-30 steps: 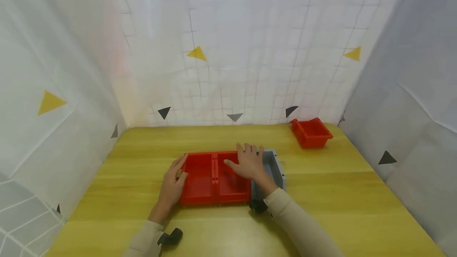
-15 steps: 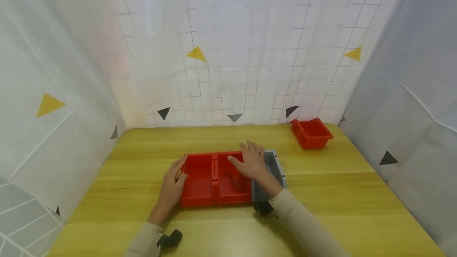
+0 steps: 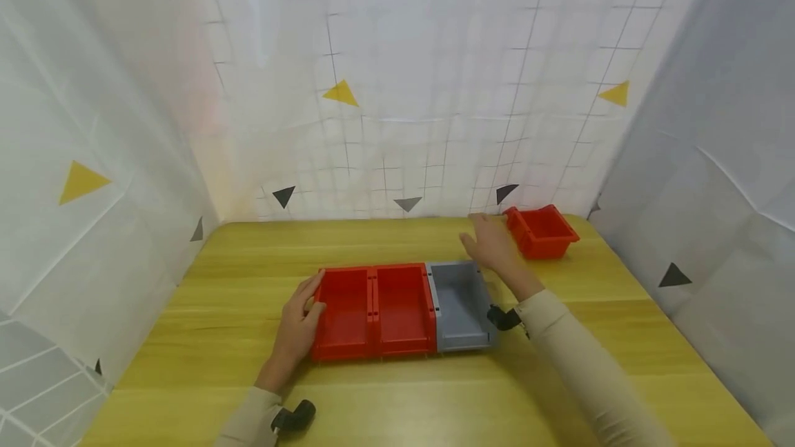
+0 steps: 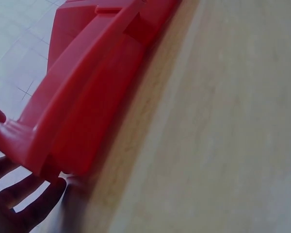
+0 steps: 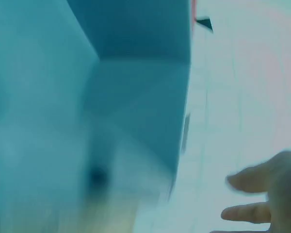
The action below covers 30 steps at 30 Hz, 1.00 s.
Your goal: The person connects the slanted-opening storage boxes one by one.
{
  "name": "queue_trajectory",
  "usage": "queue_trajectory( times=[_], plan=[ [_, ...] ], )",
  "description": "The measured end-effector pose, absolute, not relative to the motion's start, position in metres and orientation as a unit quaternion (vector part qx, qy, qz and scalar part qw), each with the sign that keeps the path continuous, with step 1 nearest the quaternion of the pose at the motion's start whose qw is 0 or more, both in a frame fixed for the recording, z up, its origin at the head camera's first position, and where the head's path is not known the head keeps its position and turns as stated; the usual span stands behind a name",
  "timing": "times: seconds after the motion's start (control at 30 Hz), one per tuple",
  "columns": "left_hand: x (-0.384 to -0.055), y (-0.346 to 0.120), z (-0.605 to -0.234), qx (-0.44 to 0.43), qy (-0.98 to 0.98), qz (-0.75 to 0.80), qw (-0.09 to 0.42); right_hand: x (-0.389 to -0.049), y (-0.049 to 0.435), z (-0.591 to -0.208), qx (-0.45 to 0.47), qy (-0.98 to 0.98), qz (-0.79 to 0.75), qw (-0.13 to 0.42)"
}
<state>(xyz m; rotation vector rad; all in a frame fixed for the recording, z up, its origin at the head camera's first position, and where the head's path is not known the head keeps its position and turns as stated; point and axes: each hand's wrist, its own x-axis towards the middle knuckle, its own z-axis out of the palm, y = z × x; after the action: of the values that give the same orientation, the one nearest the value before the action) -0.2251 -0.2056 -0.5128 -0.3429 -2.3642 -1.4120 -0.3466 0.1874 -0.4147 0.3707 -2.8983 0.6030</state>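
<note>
Two red storage bins stand side by side, the left bin [image 3: 344, 312] and the middle bin [image 3: 404, 309]. A grey storage bin [image 3: 461, 305] adjoins them on the right. My left hand [image 3: 297, 326] holds the outer end of the left bin; in the left wrist view its thumb lies over the rim [image 4: 63, 92], with fingers [image 4: 39, 201] spread below it. My right hand [image 3: 493, 247], fingers extended and holding nothing, hovers beyond the grey bin, just left of a smaller red bin [image 3: 546, 234]. In the right wrist view the grey bin [image 5: 140, 97] looks blue and blurred.
All the bins stand on a yellow wood-grain table [image 3: 590, 350]. White sheeting [image 3: 404, 88] with grid lines and triangle marks rises behind the table and at both sides. A dark camera mount [image 3: 295, 416] sits at my left wrist, another mount [image 3: 504, 317] at my right.
My right hand has left the rim between the middle and grey bins and moved right and away toward the small red bin. The left hand and the bins have stayed in place.
</note>
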Motion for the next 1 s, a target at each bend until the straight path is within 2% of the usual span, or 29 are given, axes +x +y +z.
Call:
queue_trajectory(
  times=[0.17, 0.37, 0.6, 1.0],
  plan=[
    [-0.223, -0.205, -0.513, -0.118, -0.839, -0.498, 0.183, -0.371, 0.242, -0.421, 0.076, -0.977, 0.187, 0.072],
    [-0.224, -0.204, -0.512, -0.116, -0.837, -0.498, 0.193, -0.383, 0.287, -0.433, 0.025, -0.978, 0.2, 0.041],
    [-0.224, -0.203, -0.512, -0.12, -0.836, -0.5, 0.191, -0.383, 0.302, -0.441, 0.02, -0.979, 0.202, 0.032],
    [-0.225, -0.204, -0.511, -0.114, -0.839, -0.497, 0.191, -0.376, 0.332, -0.444, 0.049, -0.988, 0.133, 0.065]
  ],
)
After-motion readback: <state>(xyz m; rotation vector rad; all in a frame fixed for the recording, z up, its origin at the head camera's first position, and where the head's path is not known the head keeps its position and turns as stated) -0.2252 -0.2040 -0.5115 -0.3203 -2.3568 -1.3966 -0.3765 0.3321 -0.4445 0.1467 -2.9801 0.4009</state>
